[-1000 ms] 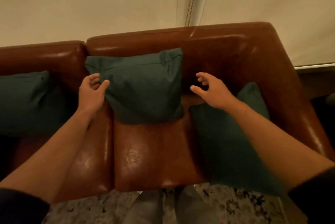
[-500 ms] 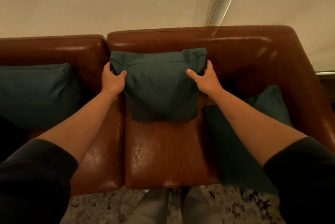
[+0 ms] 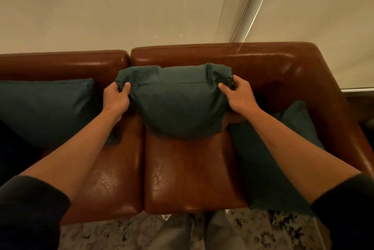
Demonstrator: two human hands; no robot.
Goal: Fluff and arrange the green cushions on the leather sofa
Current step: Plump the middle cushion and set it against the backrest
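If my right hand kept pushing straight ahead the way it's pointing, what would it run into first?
The right hand already grips the middle cushion at its top corner. Straight ahead it would probably meet the sofa backrest right behind that corner, though depth is hard to judge.

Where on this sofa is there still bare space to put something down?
Bare leather shows on the seat in front of the middle cushion, between the arms, and on the seat left of it. The left cushion and right cushion crowd both ends.
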